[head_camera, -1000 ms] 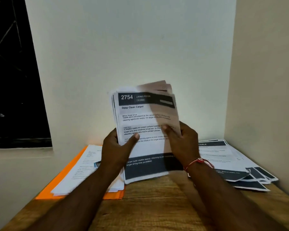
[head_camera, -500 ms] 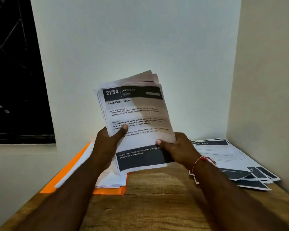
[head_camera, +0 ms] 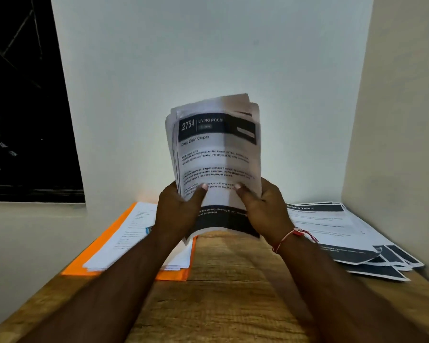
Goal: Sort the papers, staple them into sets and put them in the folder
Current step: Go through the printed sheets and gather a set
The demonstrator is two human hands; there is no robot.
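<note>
Holds a sheaf of printed papers [head_camera: 216, 154] upright above the middle of the desk [head_camera: 223, 300], clear of the wood. Shows, on the front sheet's dark header, "2754" and "LIVING ROOM", with "Deep Clean Carpet" as the heading beneath; finer print mostly too blurred to read, bar scraps such as "stains on carpet surface". Grips the sheaf's lower left edge with the left hand [head_camera: 177, 214], thumb pressed across the front page, fingers curled behind. Clasps the lower right edge with the right hand [head_camera: 266, 210] in the same manner, thumb on the page, a red thread [head_camera: 291, 237] tied at the wrist. Bows the sheets between the two thumbs, with the top corners fanning slightly apart. At the desk's left edge, toward the far corner: an orange folder [head_camera: 84, 264] lying flat, with a pile of white printed sheets [head_camera: 131, 233] on top, their text too small to read; cannot tell whether inside the cover or merely on it. Along the right edge, close against the side wall [head_camera: 394, 120]: a fanned spread of further sheets [head_camera: 332, 229] with dark bands, the top one headed by words ending in "TABLE". Between folder and spread, bare wood grain running to the near edge. Left of the desk, a dark window [head_camera: 22, 107].
</note>
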